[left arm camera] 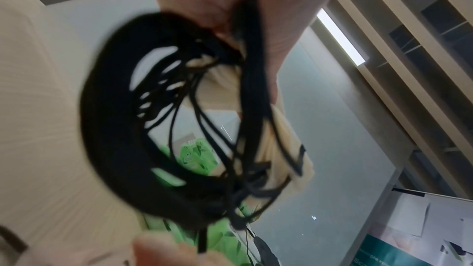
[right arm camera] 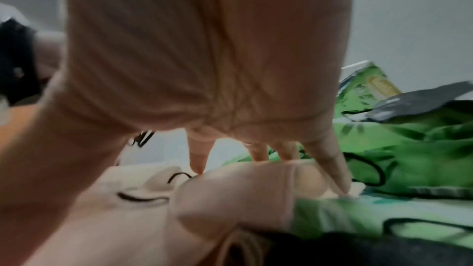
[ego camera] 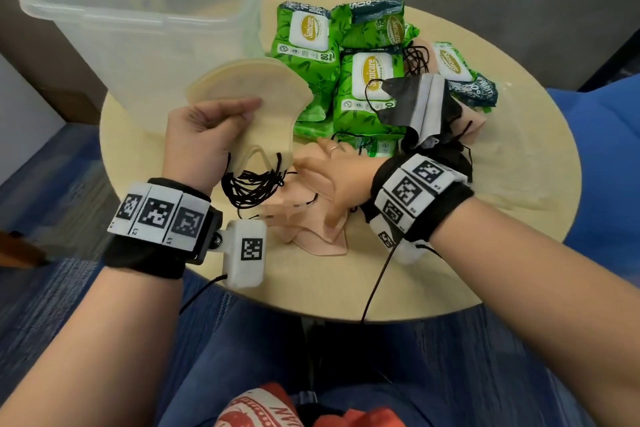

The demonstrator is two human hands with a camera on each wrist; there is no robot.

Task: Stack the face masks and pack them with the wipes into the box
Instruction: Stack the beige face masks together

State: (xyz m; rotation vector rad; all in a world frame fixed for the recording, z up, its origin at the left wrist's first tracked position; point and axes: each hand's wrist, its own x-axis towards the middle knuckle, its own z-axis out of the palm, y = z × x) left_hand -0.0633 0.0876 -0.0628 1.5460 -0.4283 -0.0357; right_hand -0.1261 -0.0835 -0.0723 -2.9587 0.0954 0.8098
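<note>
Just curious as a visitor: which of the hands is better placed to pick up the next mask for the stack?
Probably the right hand. Its fingers lie spread on the pink masks on the table, so it can lift one. The left hand is busy, gripping the cream mask stack.

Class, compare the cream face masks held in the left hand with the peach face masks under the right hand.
The cream face masks are lifted, stacked and gripped by the left hand; the peach face masks lie loose on the table, right hand resting on them. Both have black ear loops.
</note>
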